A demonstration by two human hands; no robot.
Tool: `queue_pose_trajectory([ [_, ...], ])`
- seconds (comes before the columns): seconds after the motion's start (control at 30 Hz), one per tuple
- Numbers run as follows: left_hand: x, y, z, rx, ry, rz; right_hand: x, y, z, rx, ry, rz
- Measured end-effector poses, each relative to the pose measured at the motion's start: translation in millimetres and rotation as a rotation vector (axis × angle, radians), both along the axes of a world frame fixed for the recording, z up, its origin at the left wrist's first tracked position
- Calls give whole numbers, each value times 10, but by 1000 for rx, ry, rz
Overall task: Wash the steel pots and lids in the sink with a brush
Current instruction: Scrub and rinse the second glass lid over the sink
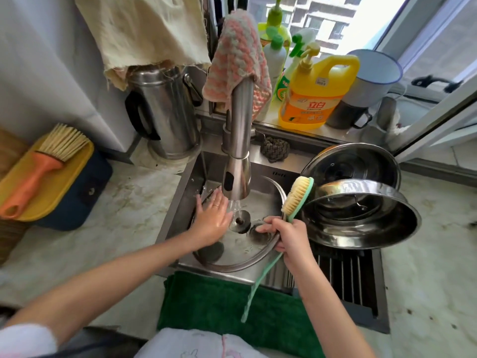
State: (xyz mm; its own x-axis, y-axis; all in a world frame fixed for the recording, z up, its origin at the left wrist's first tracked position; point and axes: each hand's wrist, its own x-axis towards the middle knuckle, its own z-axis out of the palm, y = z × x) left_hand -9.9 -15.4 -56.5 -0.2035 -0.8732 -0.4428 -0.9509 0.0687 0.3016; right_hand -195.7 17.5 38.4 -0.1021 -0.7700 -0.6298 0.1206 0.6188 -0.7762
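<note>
A round lid with a steel rim lies tilted in the sink, its black knob under the running water from the faucet. My left hand lies flat on the lid's left side, fingers spread. My right hand grips the green long-handled brush, bristles up, and its fingers also hook the lid's right rim. A large steel pot rests tilted on the black drying rack right of the sink. Another steel pot or lid leans behind it.
A green towel hangs over the sink's front edge. A yellow detergent bottle, other bottles and an enamel mug stand on the windowsill. A steel kettle stands back left; an orange brush lies on a yellow-lidded box.
</note>
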Motion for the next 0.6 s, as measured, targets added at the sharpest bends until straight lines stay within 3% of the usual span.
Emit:
queue_pose_trajectory([
  [0.1,-386,53,32,45,109,168,23,-32,-19,-3,11,-30],
  [0.27,-218,426,370,244,519,-242,-95,-127,-56,14,32,-19],
  [0.33,-90,562,590,287,571,-365,-151,-168,-59,34,30,4],
  [0.47,-9,664,535,-96,444,-399,-169,-217,-68,28,33,67],
  [0.53,4,677,455,-241,477,-429,-182,-219,-70,18,27,80],
  [0.6,35,655,523,-257,596,-373,-228,-215,-70,7,17,108],
])
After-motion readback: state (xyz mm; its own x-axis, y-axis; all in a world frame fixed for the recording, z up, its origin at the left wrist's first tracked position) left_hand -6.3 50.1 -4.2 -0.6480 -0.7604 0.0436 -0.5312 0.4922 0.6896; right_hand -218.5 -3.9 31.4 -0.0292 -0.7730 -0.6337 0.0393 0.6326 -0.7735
